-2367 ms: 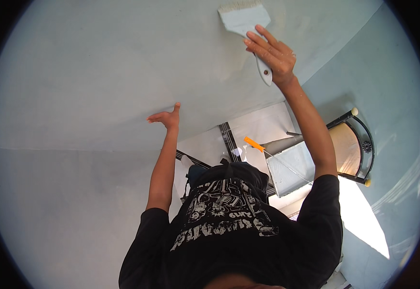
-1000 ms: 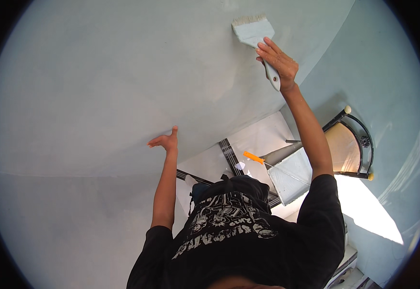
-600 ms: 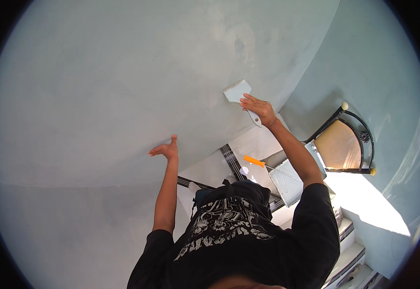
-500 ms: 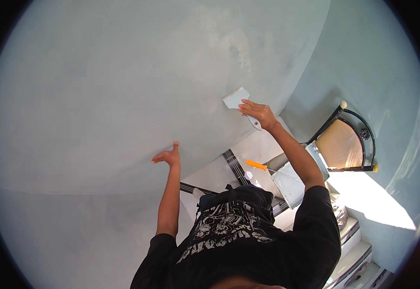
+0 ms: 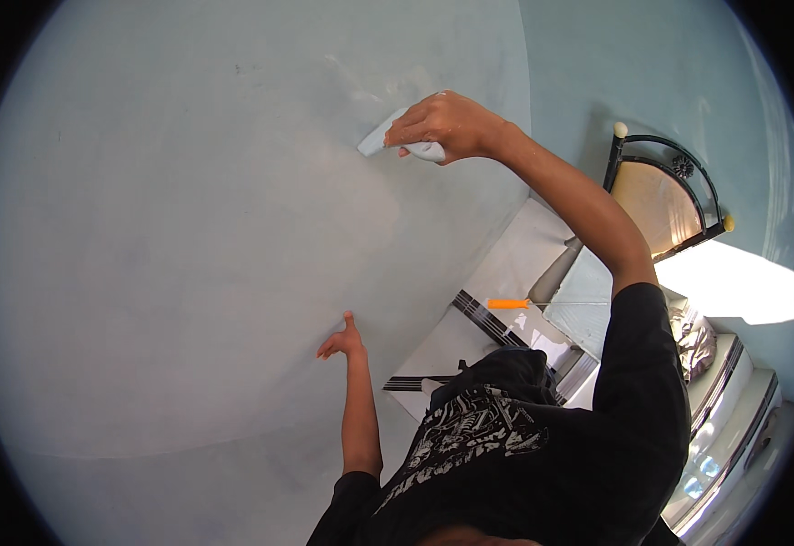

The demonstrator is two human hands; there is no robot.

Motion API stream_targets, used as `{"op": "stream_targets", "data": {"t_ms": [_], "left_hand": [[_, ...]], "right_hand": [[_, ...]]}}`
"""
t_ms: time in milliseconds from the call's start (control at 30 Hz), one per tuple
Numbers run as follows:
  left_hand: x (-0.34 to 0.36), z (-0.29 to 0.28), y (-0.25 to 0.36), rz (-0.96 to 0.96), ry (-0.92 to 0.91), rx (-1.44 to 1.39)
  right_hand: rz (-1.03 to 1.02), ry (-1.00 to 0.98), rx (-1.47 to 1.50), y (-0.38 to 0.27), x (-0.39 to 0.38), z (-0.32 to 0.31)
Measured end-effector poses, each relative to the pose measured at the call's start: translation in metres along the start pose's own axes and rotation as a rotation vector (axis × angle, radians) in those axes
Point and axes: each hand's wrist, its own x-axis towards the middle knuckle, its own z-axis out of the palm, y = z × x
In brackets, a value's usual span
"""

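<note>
My right hand is closed around a wide, pale paintbrush, its head held at the light blue-grey wall. Fingers cover much of the brush, and its handle end shows under the palm. Pale smears and a lighter patch mark the wall around it. Lower down, my left hand rests against the wall with thumb raised and fingers spread, holding nothing.
A paint roller with an orange handle lies across a pale, paint-coated tray. Behind my right arm stands a black-framed chair with a tan back. Steps descend at lower right, with a crumpled bag on them.
My right hand has moved up and left along the wall with the paintbrush, which is now seen more edge-on. The view has shifted; my left hand keeps its spread pose at the wall.
</note>
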Motion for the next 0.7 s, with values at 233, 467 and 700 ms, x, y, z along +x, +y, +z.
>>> {"op": "stream_targets", "data": {"t_ms": [233, 467, 700], "left_hand": [[-0.005, -0.005, 0.003, 0.036, -0.051, -0.093], [-0.009, -0.004, 0.005, 0.032, -0.048, -0.054], [0.002, -0.003, -0.005, 0.026, 0.022, 0.036]], "right_hand": [[0.030, 0.903, 0.022, -0.020, 0.004, 0.036], [0.269, 0.885, 0.177, -0.029, -0.045, 0.122], [0.287, 0.642, 0.249, -0.046, -0.097, 0.159]]}}
